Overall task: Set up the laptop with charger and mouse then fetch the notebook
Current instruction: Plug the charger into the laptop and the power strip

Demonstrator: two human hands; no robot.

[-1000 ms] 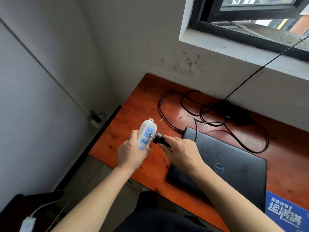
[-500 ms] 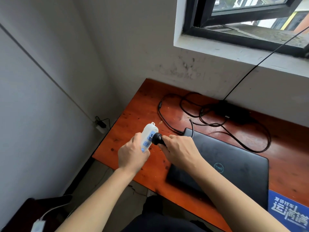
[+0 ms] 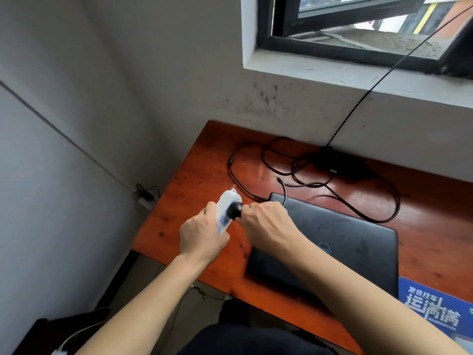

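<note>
Plug [image 3: 236, 210] seemingly seated in power strip [image 3: 225, 210]

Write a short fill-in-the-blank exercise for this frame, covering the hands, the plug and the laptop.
1. The left hand holds a white ____.
2. The right hand presses a black plug into it; the plug's colour is ____.
3. The laptop on the wooden desk has its lid ____.
4. The charger brick lies below the ____.

Missing words: power strip; black; closed; window
</note>
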